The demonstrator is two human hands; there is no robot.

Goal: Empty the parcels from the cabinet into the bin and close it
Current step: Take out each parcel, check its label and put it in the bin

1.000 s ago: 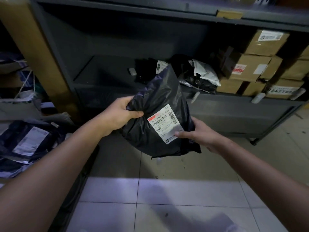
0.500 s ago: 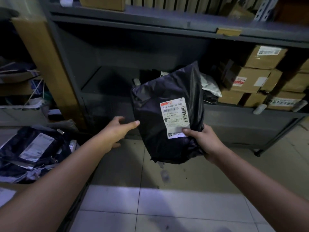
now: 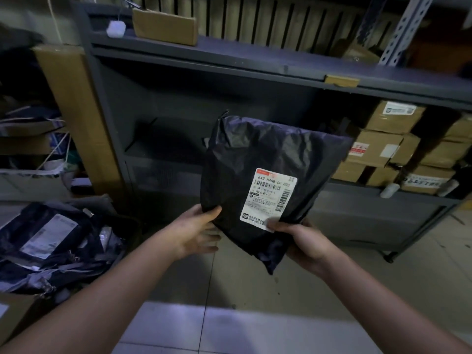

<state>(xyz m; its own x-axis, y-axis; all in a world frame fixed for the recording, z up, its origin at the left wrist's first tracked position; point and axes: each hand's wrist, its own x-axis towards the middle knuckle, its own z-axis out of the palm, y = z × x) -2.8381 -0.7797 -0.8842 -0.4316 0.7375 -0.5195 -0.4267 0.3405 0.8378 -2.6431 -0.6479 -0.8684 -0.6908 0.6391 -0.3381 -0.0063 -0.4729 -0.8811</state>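
Note:
A black plastic parcel (image 3: 258, 154) with a white shipping label (image 3: 270, 198) is held upright in front of the dark grey cabinet (image 3: 178, 103). My right hand (image 3: 304, 241) grips its lower right corner, thumb on the label's bottom edge. My left hand (image 3: 196, 231) holds the lower left edge, thumb on the front and fingers behind. The bin (image 3: 23, 310) at the lower left holds several dark parcels (image 3: 51, 241) with labels. The cabinet's left compartment behind the parcel is dark, and I cannot tell what is inside.
Several brown cardboard boxes (image 3: 378, 149) fill the shelf at the right. A long cardboard box (image 3: 76, 118) leans at the cabinet's left side, with clutter beyond it. One flat carton (image 3: 166, 26) lies on the cabinet top. Tiled floor (image 3: 229, 323) lies below my arms.
The parcel has risen and turned upright toward the right. My left hand let go of it, hung open beside it, then took hold of its lower left edge again.

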